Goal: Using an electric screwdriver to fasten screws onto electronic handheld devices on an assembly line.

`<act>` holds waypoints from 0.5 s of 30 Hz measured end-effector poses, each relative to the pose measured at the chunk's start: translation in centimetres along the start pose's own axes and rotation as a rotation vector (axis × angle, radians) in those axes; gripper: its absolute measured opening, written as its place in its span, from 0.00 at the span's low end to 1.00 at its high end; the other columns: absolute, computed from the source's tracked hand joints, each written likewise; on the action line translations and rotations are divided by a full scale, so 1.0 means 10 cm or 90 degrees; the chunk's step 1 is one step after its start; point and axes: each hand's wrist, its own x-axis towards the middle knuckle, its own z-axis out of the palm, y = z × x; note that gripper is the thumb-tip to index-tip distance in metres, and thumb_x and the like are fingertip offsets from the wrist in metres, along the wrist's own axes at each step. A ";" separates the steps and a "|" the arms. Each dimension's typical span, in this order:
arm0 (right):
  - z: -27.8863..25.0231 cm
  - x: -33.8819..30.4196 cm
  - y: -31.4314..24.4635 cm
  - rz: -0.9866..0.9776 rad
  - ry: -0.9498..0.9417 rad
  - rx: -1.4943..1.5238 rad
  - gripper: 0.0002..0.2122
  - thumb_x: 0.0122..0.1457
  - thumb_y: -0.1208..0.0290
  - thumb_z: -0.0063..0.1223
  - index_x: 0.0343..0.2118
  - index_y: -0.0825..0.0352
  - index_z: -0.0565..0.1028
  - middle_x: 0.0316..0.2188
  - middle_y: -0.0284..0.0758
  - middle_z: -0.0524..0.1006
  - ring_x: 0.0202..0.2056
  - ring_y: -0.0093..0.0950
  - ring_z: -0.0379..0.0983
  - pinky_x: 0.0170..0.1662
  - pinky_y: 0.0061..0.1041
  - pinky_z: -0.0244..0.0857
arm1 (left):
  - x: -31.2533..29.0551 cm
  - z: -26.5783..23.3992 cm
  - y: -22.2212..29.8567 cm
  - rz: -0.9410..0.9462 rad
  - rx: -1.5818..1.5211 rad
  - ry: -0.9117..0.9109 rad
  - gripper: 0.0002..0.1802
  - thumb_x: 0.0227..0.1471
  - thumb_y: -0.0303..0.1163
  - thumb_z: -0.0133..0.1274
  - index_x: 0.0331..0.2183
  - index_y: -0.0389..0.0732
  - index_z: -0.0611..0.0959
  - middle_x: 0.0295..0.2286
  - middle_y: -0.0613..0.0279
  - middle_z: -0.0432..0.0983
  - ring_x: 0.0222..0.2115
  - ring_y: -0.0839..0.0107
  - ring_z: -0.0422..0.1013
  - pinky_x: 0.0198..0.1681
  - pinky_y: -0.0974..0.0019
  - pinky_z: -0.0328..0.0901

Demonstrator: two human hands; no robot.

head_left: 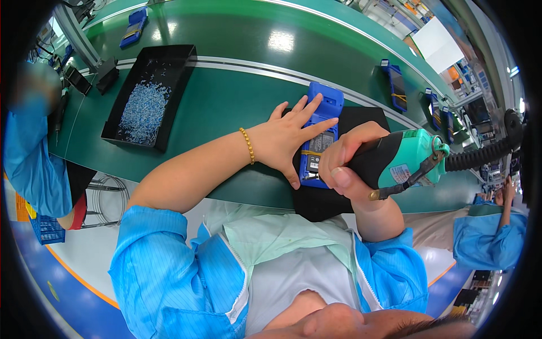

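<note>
A blue handheld device (326, 100) lies on a black mat (361, 117), its battery-like block and a yellow band showing. Fingers spread wide, my left hand (282, 137) rests across the device's left side and steadies it; a gold beaded bracelet circles that wrist. Wrapped around the black grip of a teal electric screwdriver (405, 158) is my right hand (349, 161), held over the device's lower right part. The screwdriver's tip is hidden behind the hand, so I cannot tell whether it touches the device.
A black tray (182, 85) of small blue-silver screws (144, 112) sits on the left of the green bench. Beyond a metal rail, more blue devices (397, 89) lie on a green belt (226, 28). A black coiled cable (480, 158) runs right. People sit at both sides.
</note>
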 end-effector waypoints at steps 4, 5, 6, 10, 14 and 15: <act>0.01 0.02 0.00 -0.007 0.000 0.018 0.14 0.56 0.80 0.61 0.36 0.68 0.64 0.15 0.34 0.68 0.13 0.21 0.63 0.18 0.23 0.61 | 0.00 -0.01 0.00 0.000 -0.005 -0.003 0.80 0.16 0.55 0.79 0.69 0.59 0.51 0.68 0.34 0.31 0.67 0.31 0.38 0.65 0.31 0.40; -0.01 0.01 0.01 -0.007 -0.001 0.018 0.14 0.56 0.80 0.61 0.36 0.68 0.64 0.15 0.34 0.68 0.13 0.21 0.63 0.18 0.23 0.61 | 0.00 -0.02 0.01 0.000 -0.007 -0.005 0.80 0.16 0.55 0.79 0.69 0.59 0.51 0.68 0.34 0.31 0.67 0.31 0.38 0.66 0.31 0.39; -0.04 0.00 0.02 -0.016 -0.012 -0.012 0.13 0.56 0.80 0.61 0.36 0.68 0.64 0.15 0.33 0.68 0.13 0.21 0.63 0.18 0.23 0.61 | -0.01 -0.02 0.01 -0.001 -0.006 -0.004 0.80 0.16 0.55 0.79 0.69 0.59 0.51 0.68 0.34 0.31 0.67 0.31 0.38 0.66 0.31 0.39; -0.09 -0.01 0.03 -0.026 -0.033 -0.046 0.13 0.58 0.78 0.59 0.37 0.67 0.64 0.14 0.32 0.67 0.12 0.20 0.62 0.17 0.22 0.61 | -0.02 -0.02 0.01 0.002 -0.007 -0.003 0.80 0.16 0.55 0.79 0.69 0.59 0.51 0.68 0.34 0.30 0.67 0.31 0.38 0.66 0.31 0.39; -0.06 -0.01 0.04 -0.026 -0.020 -0.017 0.13 0.58 0.78 0.59 0.37 0.67 0.64 0.14 0.32 0.66 0.12 0.20 0.62 0.17 0.21 0.60 | -0.01 -0.02 0.02 0.000 -0.012 -0.007 0.80 0.16 0.56 0.79 0.69 0.58 0.51 0.68 0.34 0.30 0.67 0.31 0.38 0.66 0.31 0.39; -0.06 -0.01 0.03 -0.027 -0.019 -0.016 0.13 0.58 0.78 0.59 0.37 0.67 0.64 0.14 0.32 0.66 0.12 0.20 0.62 0.17 0.21 0.60 | -0.01 -0.02 0.02 0.000 -0.012 -0.007 0.80 0.16 0.56 0.79 0.69 0.58 0.51 0.68 0.34 0.30 0.67 0.31 0.38 0.66 0.31 0.39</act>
